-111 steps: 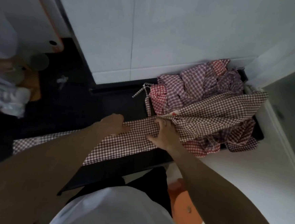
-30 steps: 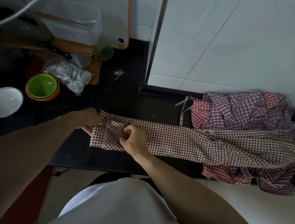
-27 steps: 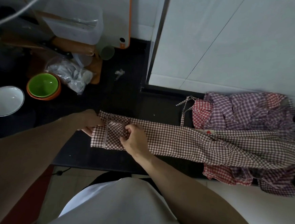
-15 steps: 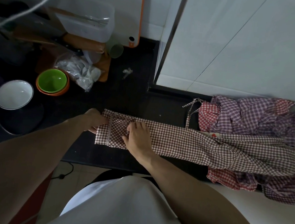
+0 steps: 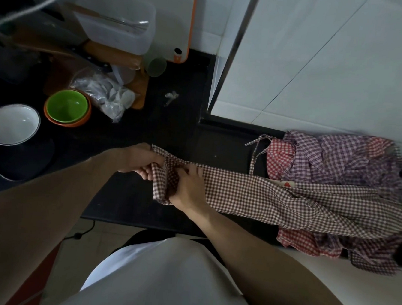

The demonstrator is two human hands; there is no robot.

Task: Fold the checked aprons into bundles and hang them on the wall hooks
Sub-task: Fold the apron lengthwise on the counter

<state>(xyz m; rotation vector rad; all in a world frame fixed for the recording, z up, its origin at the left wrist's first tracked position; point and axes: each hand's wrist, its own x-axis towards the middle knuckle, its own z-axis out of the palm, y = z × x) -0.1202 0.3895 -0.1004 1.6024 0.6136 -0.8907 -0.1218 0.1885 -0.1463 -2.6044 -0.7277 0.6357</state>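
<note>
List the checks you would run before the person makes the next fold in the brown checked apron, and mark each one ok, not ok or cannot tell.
1. Left hand grips the end of the brown checked apron: ok.
2. Right hand pinches the fold beside it: ok.
3. Black counter under the fold is free of clutter: ok.
4. Apron lies flat along its length: not ok, its far end is draped over the pile of checked aprons.
5. Green bowl and white bowl sit apart from the cloth: ok.
6. Wall hooks free: cannot tell, none in view.
</note>
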